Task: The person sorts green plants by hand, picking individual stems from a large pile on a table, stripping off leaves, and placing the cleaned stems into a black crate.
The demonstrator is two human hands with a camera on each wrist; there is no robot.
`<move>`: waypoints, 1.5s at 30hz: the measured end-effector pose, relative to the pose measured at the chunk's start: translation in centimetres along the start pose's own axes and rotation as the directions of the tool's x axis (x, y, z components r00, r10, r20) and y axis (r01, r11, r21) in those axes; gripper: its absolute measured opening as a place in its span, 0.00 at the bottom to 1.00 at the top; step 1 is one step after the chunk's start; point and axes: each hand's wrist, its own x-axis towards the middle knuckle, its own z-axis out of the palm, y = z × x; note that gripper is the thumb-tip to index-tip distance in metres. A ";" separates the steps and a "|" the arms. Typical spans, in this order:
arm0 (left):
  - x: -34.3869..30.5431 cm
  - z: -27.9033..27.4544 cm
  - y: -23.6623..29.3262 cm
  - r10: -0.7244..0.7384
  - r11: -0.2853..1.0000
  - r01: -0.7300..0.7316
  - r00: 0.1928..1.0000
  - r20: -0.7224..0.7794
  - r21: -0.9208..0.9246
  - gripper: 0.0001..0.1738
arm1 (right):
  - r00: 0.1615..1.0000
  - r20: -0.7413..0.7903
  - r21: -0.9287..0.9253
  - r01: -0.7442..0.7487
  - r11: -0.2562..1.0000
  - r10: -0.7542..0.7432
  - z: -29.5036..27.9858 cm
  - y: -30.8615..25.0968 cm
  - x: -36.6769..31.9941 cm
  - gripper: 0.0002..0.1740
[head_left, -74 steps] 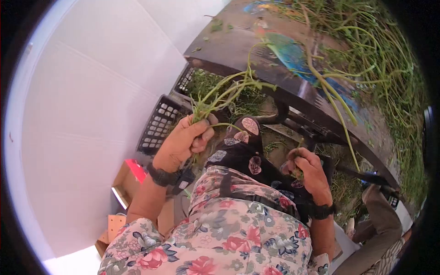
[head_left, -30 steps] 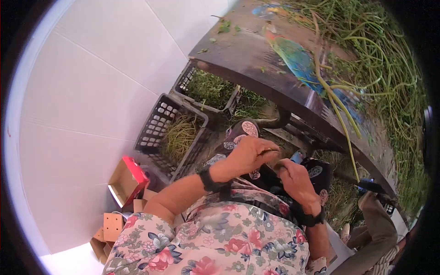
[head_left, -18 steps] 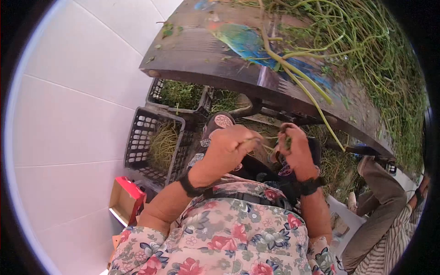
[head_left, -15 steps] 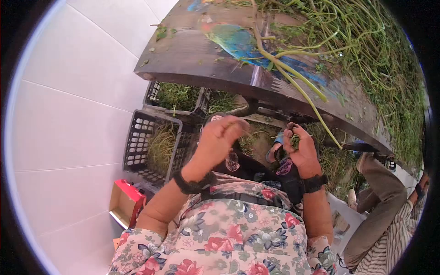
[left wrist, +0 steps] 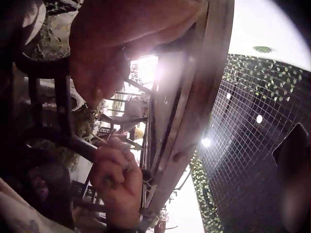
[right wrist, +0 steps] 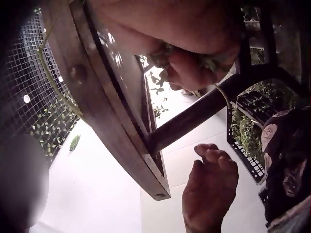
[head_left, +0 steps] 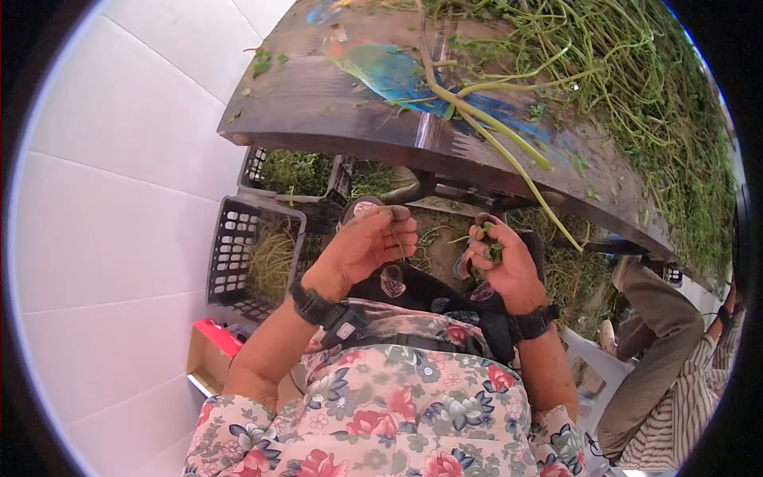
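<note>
My left hand [head_left: 369, 242] is raised above the lap, palm turned inward. Its thumb and forefinger come together, and a thin brownish strand [head_left: 398, 238] hangs from them across the palm. Across from it, my right hand [head_left: 509, 258] curls round a small bunch of leafy green stems [head_left: 494, 251]. One short stem end [right wrist: 223, 94] pokes out below the right fingers in the right wrist view. The two hands are apart. In the left wrist view the right hand [left wrist: 116, 179] appears as a curled fist below the left hand [left wrist: 102, 63].
A dark wooden table [head_left: 318, 111] stands ahead, a heap of green stems [head_left: 636, 95] on it and one long branching stem [head_left: 509, 143] over its edge. Black crates [head_left: 230, 246] with plant stuff stand at left by the wall. Another person's leg [head_left: 652, 318] is at right.
Earlier the left hand held up a bunch of stems, then both hands met over the lap. Since then they have drawn apart, the left hand moving left and turning its palm inward.
</note>
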 end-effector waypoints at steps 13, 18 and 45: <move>2.6 2.3 -2.4 -0.229 0.881 0.283 0.956 0.184 -0.378 0.17 | 0.766 0.596 -0.787 0.498 -0.366 -0.241 8.9 2.3 -1.5 0.19; 1.2 3.2 -2.4 0.416 0.592 -0.616 0.786 0.457 0.520 0.17 | 0.732 0.652 -0.743 0.563 -0.361 -0.200 9.9 1.5 -3.0 0.20; 0.1 -4.9 10.0 0.552 0.792 -0.479 0.827 -0.109 0.378 0.22 | 0.976 0.169 -0.979 0.183 0.092 -0.137 -1.2 1.3 -3.2 0.17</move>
